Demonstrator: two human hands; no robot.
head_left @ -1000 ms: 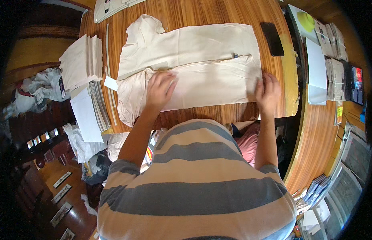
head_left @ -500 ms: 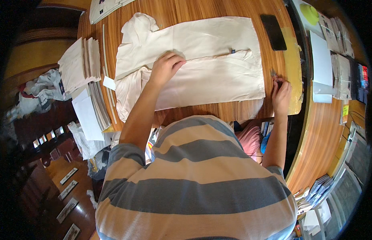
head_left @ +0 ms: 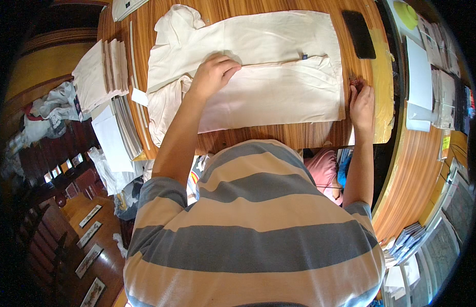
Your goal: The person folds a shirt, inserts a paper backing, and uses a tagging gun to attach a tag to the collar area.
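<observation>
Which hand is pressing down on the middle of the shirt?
The left hand, knuckles bent, presses on the cream shirt along its folded edge. The right hand sits only at the shirt's right edge, by the wooden table.

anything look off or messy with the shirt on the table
Mostly tidy. The cream shirt lies flat, folded lengthwise, but its left end is bunched and hangs over the table edge. The left hand presses the fold; the right hand rests at the hem.

Clearances around the garment on the table

Your right hand has bare wood along the near edge; the black phone blocks the far right, folded cloth stacks crowd the left, leaving narrow wood beside the cream garment.
</observation>
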